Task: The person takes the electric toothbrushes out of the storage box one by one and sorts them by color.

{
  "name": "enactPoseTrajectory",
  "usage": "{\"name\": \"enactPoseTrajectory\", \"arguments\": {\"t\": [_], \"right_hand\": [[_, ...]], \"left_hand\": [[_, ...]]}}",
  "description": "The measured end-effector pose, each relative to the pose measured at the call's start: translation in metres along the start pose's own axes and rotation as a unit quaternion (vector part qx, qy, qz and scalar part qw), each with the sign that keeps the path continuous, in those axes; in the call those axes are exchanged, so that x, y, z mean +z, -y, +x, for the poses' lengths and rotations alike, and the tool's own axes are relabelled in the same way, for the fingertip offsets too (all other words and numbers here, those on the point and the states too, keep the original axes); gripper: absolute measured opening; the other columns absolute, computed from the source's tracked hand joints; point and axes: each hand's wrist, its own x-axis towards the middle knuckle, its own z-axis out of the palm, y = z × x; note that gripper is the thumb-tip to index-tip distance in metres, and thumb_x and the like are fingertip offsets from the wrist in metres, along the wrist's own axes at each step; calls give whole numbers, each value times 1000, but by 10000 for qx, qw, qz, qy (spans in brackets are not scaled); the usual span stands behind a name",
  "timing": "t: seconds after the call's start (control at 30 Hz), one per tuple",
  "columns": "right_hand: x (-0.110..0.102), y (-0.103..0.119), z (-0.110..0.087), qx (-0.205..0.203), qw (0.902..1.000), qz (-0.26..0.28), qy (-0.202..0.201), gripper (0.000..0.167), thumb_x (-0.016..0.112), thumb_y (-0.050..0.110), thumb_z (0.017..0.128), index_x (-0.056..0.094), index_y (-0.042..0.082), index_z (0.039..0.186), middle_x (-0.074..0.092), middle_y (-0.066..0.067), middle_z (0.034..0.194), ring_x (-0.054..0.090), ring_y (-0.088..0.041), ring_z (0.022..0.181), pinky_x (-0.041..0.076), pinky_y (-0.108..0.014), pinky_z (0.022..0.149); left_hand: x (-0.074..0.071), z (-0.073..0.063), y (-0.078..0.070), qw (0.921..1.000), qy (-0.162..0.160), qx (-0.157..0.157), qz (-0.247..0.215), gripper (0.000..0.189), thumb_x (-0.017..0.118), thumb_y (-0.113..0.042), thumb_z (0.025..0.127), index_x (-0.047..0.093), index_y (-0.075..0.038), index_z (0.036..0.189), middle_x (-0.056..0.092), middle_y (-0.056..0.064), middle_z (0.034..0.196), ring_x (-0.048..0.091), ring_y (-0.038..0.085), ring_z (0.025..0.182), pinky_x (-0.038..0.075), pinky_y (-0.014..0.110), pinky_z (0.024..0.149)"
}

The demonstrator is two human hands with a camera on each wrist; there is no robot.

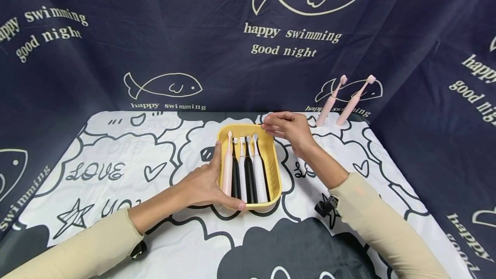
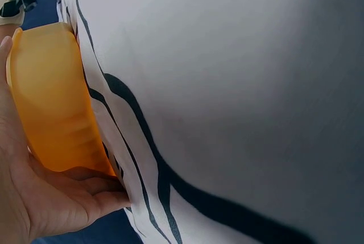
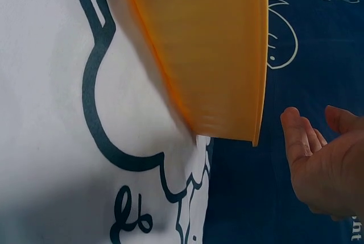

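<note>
A yellow plastic basket (image 1: 277, 184) sits mid-table with several electric toothbrushes side by side inside, heads pointing away from me. Among them are a pink toothbrush (image 1: 227, 171), a black toothbrush (image 1: 249, 180) and a white toothbrush (image 1: 259, 180). My left hand (image 1: 203, 184) holds the basket at its left side, the thumb along the near rim; in the left wrist view its fingers (image 2: 99, 190) lie against the basket wall. Past the far right corner, my right hand (image 1: 288, 130) is raised with bent fingers and nothing in them. The right wrist view shows that hand apart from the basket.
Two pink toothbrushes (image 1: 327, 109) stand upright at the back right of the table, leaning slightly right. A white cloth with black cartoon drawings (image 1: 128, 154) covers the table. Dark blue fabric (image 1: 217, 33) with fish prints hangs behind and at both sides.
</note>
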Motion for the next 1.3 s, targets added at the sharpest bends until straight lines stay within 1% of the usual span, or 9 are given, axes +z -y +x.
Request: {"name": "enactPoseTrajectory", "arguments": {"t": [0.23, 0.5, 0.63, 0.9, 1.0, 1.1, 1.17, 1.23, 1.3], "right_hand": [[7, -2, 1, 52, 9999, 71, 71, 27, 78, 5, 106, 73, -11, 127, 85, 1, 96, 86, -14, 92, 69, -34, 91], [13, -5, 2, 123, 9998, 25, 163, 25, 78, 6, 106, 74, -9, 126, 85, -1, 98, 86, -14, 93, 69, -35, 92], [17, -6, 2, 147, 9996, 89, 203, 25, 78, 5, 106, 74, -10, 126, 86, -3, 99, 86, -15, 92, 69, -36, 92], [24, -9, 3, 196, 9992, 180, 304, 25, 78, 4, 106, 74, -10, 127, 86, -1, 95, 86, -15, 90, 69, -35, 90], [27, -10, 2, 229, 9990, 206, 338, 23, 78, 4, 106, 75, -10, 124, 86, -5, 97, 86, -16, 91, 69, -36, 90], [30, -10, 2, 272, 9987, 246, 358, 20, 78, 3, 105, 77, -9, 121, 86, -14, 106, 86, -17, 91, 69, -37, 90], [32, -11, 1, 304, 9985, 272, 363, 18, 78, 2, 105, 77, -8, 120, 85, -18, 110, 86, -17, 92, 69, -37, 90], [34, -12, 1, 323, 9984, 279, 378, 17, 78, 2, 106, 77, -7, 119, 85, -18, 110, 86, -17, 92, 69, -37, 90], [36, -13, 1, 328, 9982, 282, 406, 17, 77, 2, 106, 77, -8, 119, 86, -14, 106, 86, -17, 92, 69, -36, 89]], "left_hand": [[0, 0, 1, 10000, -4, 19, -10, 189, 99, -87, 53, -25, -22, 179, 67, 29, 150, 71, 29, 125, 59, 52, 108], [0, 1, 1, 10000, 4, 37, 28, 188, 99, -87, 54, -25, -20, 179, 68, 31, 149, 72, 30, 124, 60, 52, 107], [0, 1, 1, 10000, 4, 44, -18, 188, 100, -87, 54, -25, -20, 179, 68, 31, 148, 72, 30, 124, 60, 52, 107], [0, 0, 1, 10000, -15, 12, 15, 189, 100, -87, 52, -24, -21, 179, 69, 31, 147, 72, 29, 123, 60, 51, 106], [0, 0, 1, 10000, -22, -13, 49, 190, 100, -87, 52, -24, -21, 179, 69, 30, 146, 72, 29, 122, 60, 51, 106], [0, 0, 2, 10000, -22, -6, 61, 189, 99, -88, 52, -25, -21, 179, 68, 31, 147, 72, 30, 123, 60, 51, 107], [1, 1, 2, 10000, -14, -13, 69, 189, 99, -88, 52, -25, -21, 179, 68, 31, 148, 72, 30, 123, 60, 51, 107], [1, 1, 3, 10000, 0, -6, 70, 188, 98, -88, 54, -25, -20, 179, 67, 32, 149, 72, 30, 123, 60, 52, 107], [1, 1, 2, 10000, 17, -11, 64, 188, 98, -88, 54, -25, -20, 178, 67, 32, 149, 72, 30, 124, 60, 52, 107]]}}
